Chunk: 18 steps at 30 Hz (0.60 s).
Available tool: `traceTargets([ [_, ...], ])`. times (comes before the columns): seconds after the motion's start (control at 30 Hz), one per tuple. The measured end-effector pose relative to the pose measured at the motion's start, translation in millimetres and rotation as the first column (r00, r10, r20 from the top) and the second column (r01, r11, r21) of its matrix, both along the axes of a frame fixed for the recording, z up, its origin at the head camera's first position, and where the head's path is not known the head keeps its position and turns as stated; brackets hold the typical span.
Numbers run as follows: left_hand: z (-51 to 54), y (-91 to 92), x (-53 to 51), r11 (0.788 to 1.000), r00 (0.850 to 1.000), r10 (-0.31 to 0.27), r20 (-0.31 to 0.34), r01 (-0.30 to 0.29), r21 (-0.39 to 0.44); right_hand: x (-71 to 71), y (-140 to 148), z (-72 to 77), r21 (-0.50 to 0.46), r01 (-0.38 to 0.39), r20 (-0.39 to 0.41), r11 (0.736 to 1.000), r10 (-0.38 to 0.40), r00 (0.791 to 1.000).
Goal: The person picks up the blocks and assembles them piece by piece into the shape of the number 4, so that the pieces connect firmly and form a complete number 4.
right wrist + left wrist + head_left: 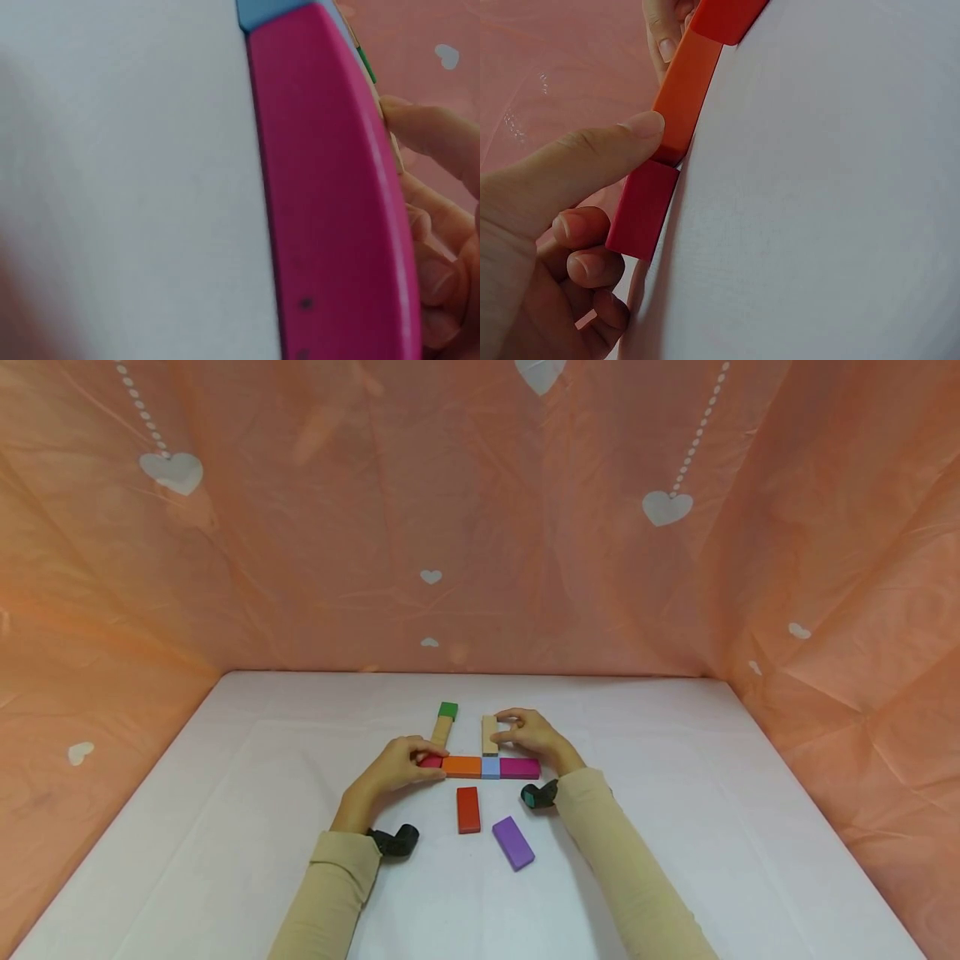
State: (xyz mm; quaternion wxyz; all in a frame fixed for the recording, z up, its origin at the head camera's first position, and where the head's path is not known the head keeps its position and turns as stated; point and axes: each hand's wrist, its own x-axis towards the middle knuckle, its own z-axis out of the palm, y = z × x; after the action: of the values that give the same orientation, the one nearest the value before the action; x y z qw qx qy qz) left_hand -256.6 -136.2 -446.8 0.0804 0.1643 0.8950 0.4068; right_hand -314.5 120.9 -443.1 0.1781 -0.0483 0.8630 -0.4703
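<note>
The left hand has its fingers and thumb around the crimson block at the left end of a row. In the left wrist view, curled fingers lie by the crimson block, while the thumb touches the orange block. A light blue block and a magenta block continue the row rightward. Behind the blue block, the right hand holds a plain wooden block with thumb and index finger. The magenta block partly hides that hold in the right wrist view.
A second wooden block extends back from the row's left part, with a green block at its far end. Nearer the person lie a red block and a tilted purple block on the white cloth.
</note>
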Motion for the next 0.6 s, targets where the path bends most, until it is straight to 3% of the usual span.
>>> traceTargets([
  [0.6,-0.2,-0.4,-0.2,1.000,1.000,-0.004,0.018,0.004,0.014,1.8,0.7,0.1,-0.054,0.006,0.016,0.999,-0.005,1.000],
])
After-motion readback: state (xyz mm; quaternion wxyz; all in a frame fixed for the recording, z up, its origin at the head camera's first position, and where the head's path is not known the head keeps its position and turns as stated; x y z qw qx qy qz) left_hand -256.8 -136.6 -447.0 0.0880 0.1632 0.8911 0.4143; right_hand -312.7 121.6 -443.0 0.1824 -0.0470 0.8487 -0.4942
